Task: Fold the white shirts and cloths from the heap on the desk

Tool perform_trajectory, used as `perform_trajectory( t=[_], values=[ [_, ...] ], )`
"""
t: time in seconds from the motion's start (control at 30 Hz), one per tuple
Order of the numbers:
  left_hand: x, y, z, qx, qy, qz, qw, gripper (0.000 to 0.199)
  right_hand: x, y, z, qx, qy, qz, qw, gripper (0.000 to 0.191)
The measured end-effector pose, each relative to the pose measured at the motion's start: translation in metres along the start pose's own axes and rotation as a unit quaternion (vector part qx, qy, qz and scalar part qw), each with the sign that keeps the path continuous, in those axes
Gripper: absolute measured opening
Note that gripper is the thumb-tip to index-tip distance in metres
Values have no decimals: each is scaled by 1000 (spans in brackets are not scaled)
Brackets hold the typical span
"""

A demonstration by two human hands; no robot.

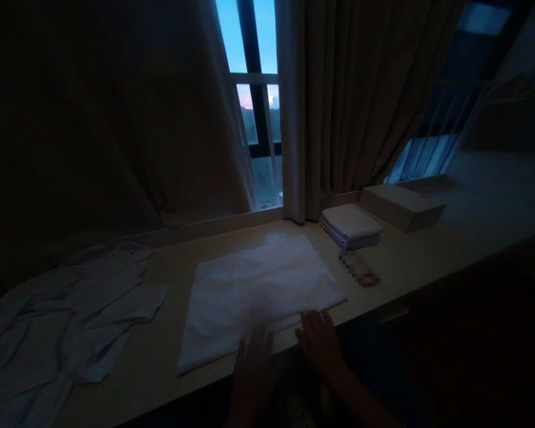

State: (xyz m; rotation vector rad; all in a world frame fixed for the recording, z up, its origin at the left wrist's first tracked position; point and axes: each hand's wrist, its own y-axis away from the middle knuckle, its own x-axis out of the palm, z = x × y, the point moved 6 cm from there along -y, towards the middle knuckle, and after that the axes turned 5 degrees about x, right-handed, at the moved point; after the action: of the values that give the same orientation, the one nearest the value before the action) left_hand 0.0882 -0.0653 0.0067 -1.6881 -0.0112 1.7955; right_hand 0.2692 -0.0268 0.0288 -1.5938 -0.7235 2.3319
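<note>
A white cloth (258, 282) lies folded into a wide, flat piece on the ledge, its near edge close to the front. At that near edge my left hand (252, 359) rests with its fingers stretched forward, slightly blurred. My right hand (318, 339) is to the right of it, fingers extended at the cloth's near right part. Neither hand grips anything that I can see. The light is dim, so whether the fingertips press on the fabric is hard to make out.
Crumpled white garments (71, 321) spread over the left of the ledge. To the right sit a neat stack of folded white cloths (351, 226), a small pixelated item (359, 268) and a box (403, 205). Curtains (339, 101) hang behind, around a window (258, 113).
</note>
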Motion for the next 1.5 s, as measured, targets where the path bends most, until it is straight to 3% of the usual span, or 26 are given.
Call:
perform_trajectory(
  t=[0.33, 0.5, 0.7, 0.8, 0.97, 1.1, 1.27, 1.37, 1.5],
  values=[
    [1, -2, -1, -10, 11, -3, 1000, 58, -44, -17, -74, 118, 121, 32, 985, 25],
    [0, -6, -4, -21, 6, 14, 1000, 58, -47, -17, -86, 150, 132, 24, 980, 23],
    [-8, -12, -10, -55, 12, -5, 998, 56, -51, -20, -94, 208, 119, -1, 971, 24],
    [-11, -17, -16, -63, 10, -6, 998, 58, -46, -19, -92, 185, 98, -19, 978, 26],
    [-8, -38, -44, -4, 31, 8, 999, 62, -20, -12, -70, 43, 29, 11, 999, 40],
    [-6, -52, -54, 11, 38, 16, 999, 67, -6, -8, -75, 85, 73, 19, 994, 43],
    [-9, -42, -23, -14, 23, 25, 999, 67, -3, -7, -76, 82, 76, 25, 993, 44],
    [-11, -21, 15, -39, 9, 38, 998, 67, -2, -6, -77, 84, 78, 30, 993, 46],
    [-10, 10, 74, -70, -5, 106, 992, 60, 2, -6, -78, 83, 97, 41, 991, 46]
  ],
)
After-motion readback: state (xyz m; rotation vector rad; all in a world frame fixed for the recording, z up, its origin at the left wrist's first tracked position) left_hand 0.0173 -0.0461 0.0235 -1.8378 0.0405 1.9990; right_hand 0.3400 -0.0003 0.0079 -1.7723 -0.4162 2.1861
